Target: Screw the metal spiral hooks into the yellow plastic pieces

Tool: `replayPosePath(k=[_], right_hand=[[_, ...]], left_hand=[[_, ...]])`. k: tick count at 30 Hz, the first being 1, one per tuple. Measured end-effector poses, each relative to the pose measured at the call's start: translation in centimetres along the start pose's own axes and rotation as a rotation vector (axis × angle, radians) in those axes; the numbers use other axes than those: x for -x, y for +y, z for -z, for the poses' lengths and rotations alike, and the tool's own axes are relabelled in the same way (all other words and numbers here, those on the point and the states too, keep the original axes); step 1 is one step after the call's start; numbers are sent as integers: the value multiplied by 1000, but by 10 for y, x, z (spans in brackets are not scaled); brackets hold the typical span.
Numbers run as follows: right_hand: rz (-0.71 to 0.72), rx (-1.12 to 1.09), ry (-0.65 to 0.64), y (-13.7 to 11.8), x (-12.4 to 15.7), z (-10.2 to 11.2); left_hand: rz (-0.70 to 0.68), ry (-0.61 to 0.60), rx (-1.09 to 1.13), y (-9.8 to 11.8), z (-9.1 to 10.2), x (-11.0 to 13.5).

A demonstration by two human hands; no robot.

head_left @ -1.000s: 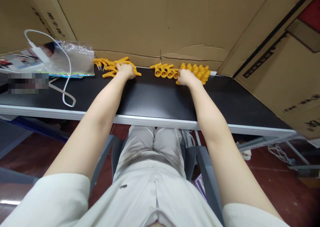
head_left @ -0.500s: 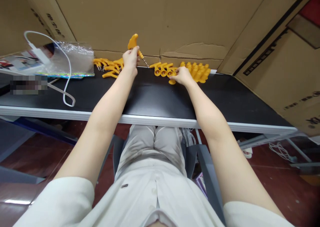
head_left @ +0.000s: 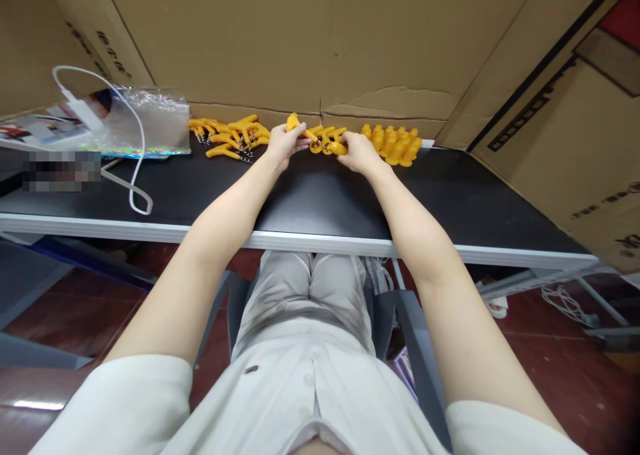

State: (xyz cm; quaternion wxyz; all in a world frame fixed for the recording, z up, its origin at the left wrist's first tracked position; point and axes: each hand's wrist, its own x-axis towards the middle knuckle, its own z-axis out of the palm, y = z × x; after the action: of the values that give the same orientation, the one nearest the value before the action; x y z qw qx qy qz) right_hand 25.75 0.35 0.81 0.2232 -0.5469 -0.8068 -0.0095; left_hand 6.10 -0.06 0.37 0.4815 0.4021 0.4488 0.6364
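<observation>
A yellow corkscrew (head_left: 293, 121) is in my left hand (head_left: 287, 143), its shaft pointing right and slightly down toward my other hand. My right hand (head_left: 361, 153) grips a yellow cap (head_left: 339, 149), whose wide end faces left. Only a small gap seems to part the two pieces; the screw tip is hard to make out against the yellow behind it. Just behind lie several yellow corkscrews (head_left: 327, 133) side by side with round ends facing me. Right of my right hand stand several upright yellow caps (head_left: 395, 145) in rows. To the left is a loose pile of corkscrews (head_left: 235, 135) with bare metal spirals.
A clear plastic bag (head_left: 150, 118) and a white cable (head_left: 143, 135) lie at the left of the black table (head_left: 320, 201). Tall cardboard (head_left: 320, 48) walls the back, with more cardboard (head_left: 565, 128) on the right. A metal strip (head_left: 320, 243) edges the table's front.
My left hand has come right and down with the corkscrew, tipping its shaft nearer level. My right hand has turned the cap from upright to sideways, its base now facing left.
</observation>
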Motion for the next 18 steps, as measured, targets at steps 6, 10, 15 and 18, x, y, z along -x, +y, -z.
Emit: replayPosePath(k=[6, 10, 15, 18], right_hand=[[33, 72, 29, 9, -3, -2], [41, 77, 46, 13, -4, -4], [122, 37, 72, 9, -6, -5], [144, 35, 71, 10, -7, -5]], left_hand=[[-24, 24, 58, 4, 0, 1], [-34, 25, 48, 4, 1, -1], [-24, -135, -72, -1, -1, 3], [-21, -191, -235, -5, -1, 4]])
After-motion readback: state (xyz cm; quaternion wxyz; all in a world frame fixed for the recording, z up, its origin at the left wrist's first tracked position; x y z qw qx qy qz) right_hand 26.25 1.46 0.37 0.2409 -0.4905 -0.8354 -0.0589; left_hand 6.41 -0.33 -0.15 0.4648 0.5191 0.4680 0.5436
